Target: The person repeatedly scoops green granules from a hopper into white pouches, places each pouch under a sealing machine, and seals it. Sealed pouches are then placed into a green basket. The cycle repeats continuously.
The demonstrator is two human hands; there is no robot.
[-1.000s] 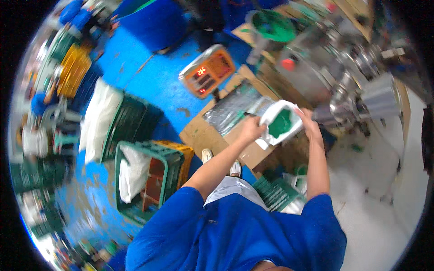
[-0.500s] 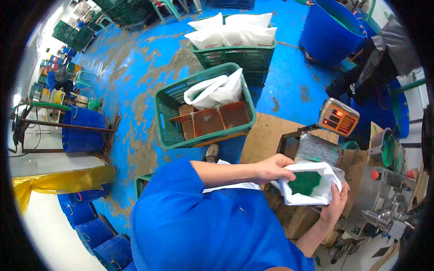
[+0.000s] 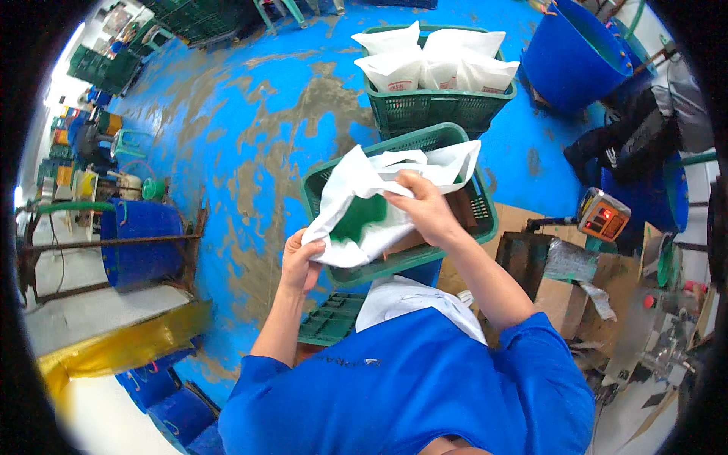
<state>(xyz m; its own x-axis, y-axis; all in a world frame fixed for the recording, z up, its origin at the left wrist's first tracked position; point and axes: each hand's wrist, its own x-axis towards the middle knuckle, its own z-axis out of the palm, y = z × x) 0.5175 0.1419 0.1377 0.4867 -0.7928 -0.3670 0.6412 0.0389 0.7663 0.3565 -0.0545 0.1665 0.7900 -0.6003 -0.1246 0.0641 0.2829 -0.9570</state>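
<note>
A white bag point(image 3: 345, 178) hangs with its mouth spread, showing a dark green material point(image 3: 360, 218) inside. My left hand point(image 3: 301, 259) pinches the near left edge of the bag. The opposite edge of the mouth is gripped by my right hand point(image 3: 425, 208). Both hands are over a green plastic crate point(image 3: 479, 201), and the bag covers part of it. Another white bag point(image 3: 459, 161) stands in the crate's far right part. Rust-brown dividers point(image 3: 461, 206) show beside my right hand, mostly hidden by it and the bag.
Beyond the crate, a second green crate point(image 3: 444, 104) holds several full white bags point(image 3: 394, 70). At right are a scale with a lit display point(image 3: 604, 214), cardboard point(image 3: 561, 303) and a metal machine point(image 3: 667, 341). A large blue tub point(image 3: 569, 61) and another person's dark-clothed legs point(image 3: 629, 129) are farther off.
Both hands have carried the open bag leftward from beside the scale to above the green crate. My body has turned left with it.
</note>
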